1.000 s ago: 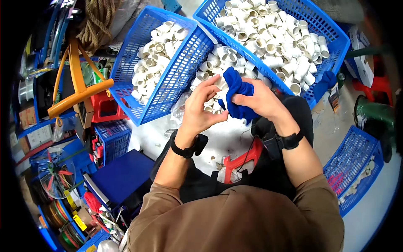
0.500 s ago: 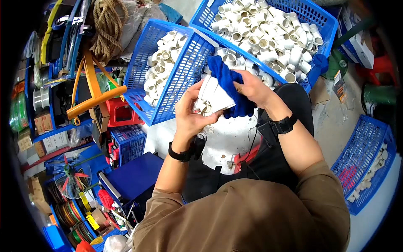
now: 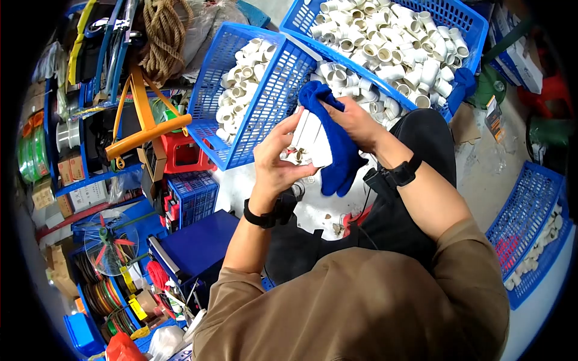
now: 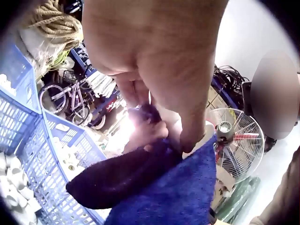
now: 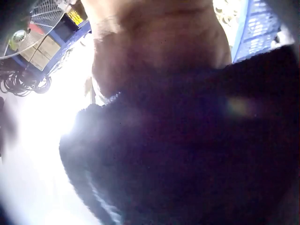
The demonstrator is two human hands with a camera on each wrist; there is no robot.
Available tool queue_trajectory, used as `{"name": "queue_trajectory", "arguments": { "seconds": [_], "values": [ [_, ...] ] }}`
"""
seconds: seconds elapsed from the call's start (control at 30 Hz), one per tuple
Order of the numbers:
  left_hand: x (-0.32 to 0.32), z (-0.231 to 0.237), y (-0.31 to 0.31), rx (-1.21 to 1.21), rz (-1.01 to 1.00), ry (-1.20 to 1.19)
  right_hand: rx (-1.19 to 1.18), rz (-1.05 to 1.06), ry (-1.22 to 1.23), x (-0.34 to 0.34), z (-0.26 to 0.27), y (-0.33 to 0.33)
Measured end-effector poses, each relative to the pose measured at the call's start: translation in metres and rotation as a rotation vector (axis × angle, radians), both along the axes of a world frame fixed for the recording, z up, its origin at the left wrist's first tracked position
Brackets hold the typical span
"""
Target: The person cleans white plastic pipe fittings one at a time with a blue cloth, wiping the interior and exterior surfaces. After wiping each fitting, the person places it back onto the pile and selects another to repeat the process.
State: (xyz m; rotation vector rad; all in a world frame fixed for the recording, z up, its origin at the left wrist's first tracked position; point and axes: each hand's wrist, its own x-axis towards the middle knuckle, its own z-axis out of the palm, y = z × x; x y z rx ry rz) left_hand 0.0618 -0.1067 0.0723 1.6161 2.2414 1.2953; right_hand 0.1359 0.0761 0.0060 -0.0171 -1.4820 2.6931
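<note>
In the head view my left hand (image 3: 276,157) holds a white plastic pipe fitting (image 3: 311,138) between its thumb and fingers. A blue cloth (image 3: 341,157) is draped against the fitting's right side and hangs below it. My right hand (image 3: 356,125) grips that cloth, its thumb on top and its other fingers partly hidden. The left wrist view has the left hand (image 4: 154,56) above the cloth (image 4: 168,192), which covers much of the work. Dark, close cloth (image 5: 178,154) fills most of the right wrist view, below the right hand (image 5: 159,51).
Blue baskets of white fittings stand ahead, a tilted one (image 3: 265,90) at left and a larger one (image 3: 385,84) at right. More fittings (image 3: 343,81) lie between them. An orange-handled frame (image 3: 147,135) and a fan (image 3: 111,243) are at left; another blue basket (image 3: 524,222) is at right.
The left hand, earlier spread beside the cloth, has closed around the fitting, which now shows more. The cloth has shifted along the fitting and hangs lower. The head view has swung slightly.
</note>
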Motion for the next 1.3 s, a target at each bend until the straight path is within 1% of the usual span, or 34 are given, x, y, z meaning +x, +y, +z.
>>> {"name": "queue_trajectory", "arguments": {
  "seconds": [0.07,0.1,0.13,0.2,0.23,0.27,0.33,0.37,0.4,0.5,0.53,0.6,0.63,0.67,0.73,0.77,0.8,0.87,0.9,0.93,1.0,1.07,1.13,1.17,1.2,1.27,1.3],
  "values": [
    [-0.001,-0.001,0.006,0.101,-0.024,-0.006,-0.240,0.013,-0.275,0.008,0.017,-0.007],
    [0.002,-0.001,0.009,0.130,0.007,-0.052,-0.244,0.137,-0.181,0.003,-0.009,-0.006],
    [0.003,0.001,0.009,0.132,0.007,-0.053,-0.243,0.137,-0.183,0.005,-0.006,-0.005],
    [0.003,0.010,0.004,-0.039,0.170,-0.040,0.136,-0.077,0.121,0.009,0.002,-0.004],
    [0.003,0.017,0.004,-0.120,0.173,0.013,0.353,-0.121,0.119,0.010,0.003,0.001],
    [0.001,0.018,0.003,-0.177,0.185,0.060,0.484,-0.176,0.137,0.011,0.006,0.001],
    [0.000,0.021,0.001,-0.272,0.141,0.179,0.542,-0.126,0.117,0.017,0.019,0.004],
    [0.001,0.022,0.001,-0.294,0.112,0.285,0.614,-0.168,0.067,0.017,0.020,0.001],
    [0.002,0.021,0.000,-0.298,0.112,0.284,0.610,-0.167,0.066,0.016,0.017,-0.001],
    [0.006,0.009,-0.001,-0.153,0.143,-0.037,0.165,-0.067,0.059,0.012,0.010,-0.006],
    [0.007,0.003,0.000,-0.153,0.142,-0.037,0.169,-0.075,0.018,0.015,0.018,-0.002],
    [0.010,-0.016,-0.002,0.016,0.142,-0.360,0.058,-0.082,-0.185,0.016,0.018,0.000],
    [0.011,-0.031,-0.009,0.058,0.118,-0.483,-0.026,-0.091,-0.176,0.006,0.001,-0.008],
    [0.012,-0.032,-0.006,0.061,0.111,-0.482,-0.022,-0.096,-0.174,0.005,0.004,-0.010],
    [0.013,-0.033,-0.001,0.166,0.064,-0.563,-0.027,-0.270,-0.276,0.008,0.011,-0.017],
    [0.022,-0.017,0.006,0.139,0.123,-0.668,-0.024,-0.266,-0.266,0.009,0.010,-0.017],
    [0.023,-0.002,0.011,0.140,0.121,-0.668,0.009,-0.191,-0.258,0.001,-0.013,-0.017],
    [0.019,0.023,0.011,-0.155,0.109,-0.467,0.246,-0.271,-0.165,0.001,-0.008,-0.015],
    [0.018,0.025,0.011,-0.175,0.100,-0.434,0.344,-0.347,-0.204,0.005,-0.002,-0.016],
    [0.019,0.022,0.012,-0.181,0.108,-0.434,0.338,-0.339,-0.204,0.009,0.005,-0.020],
    [0.024,0.014,0.016,-0.050,0.197,-0.508,0.262,-0.525,-0.165,0.011,0.016,-0.024],
    [0.028,0.013,0.017,-0.053,0.233,-0.517,0.280,-0.487,-0.156,0.011,0.024,-0.014],
    [0.039,-0.006,0.015,0.193,0.242,-0.770,0.715,-0.728,0.178,0.012,0.028,-0.006],
    [0.045,-0.011,0.021,0.303,0.260,-0.744,0.751,-0.690,0.293,0.011,0.025,-0.001],
    [0.051,-0.024,0.029,0.483,0.298,-0.830,0.835,-0.674,0.397,0.010,0.022,0.001],
    [0.054,0.002,0.054,0.550,0.407,-1.078,0.759,-0.571,0.469,0.018,0.030,-0.012],
    [0.052,0.006,0.058,0.549,0.460,-1.156,0.810,-0.599,0.485,0.018,0.028,-0.020]
  ]
}}
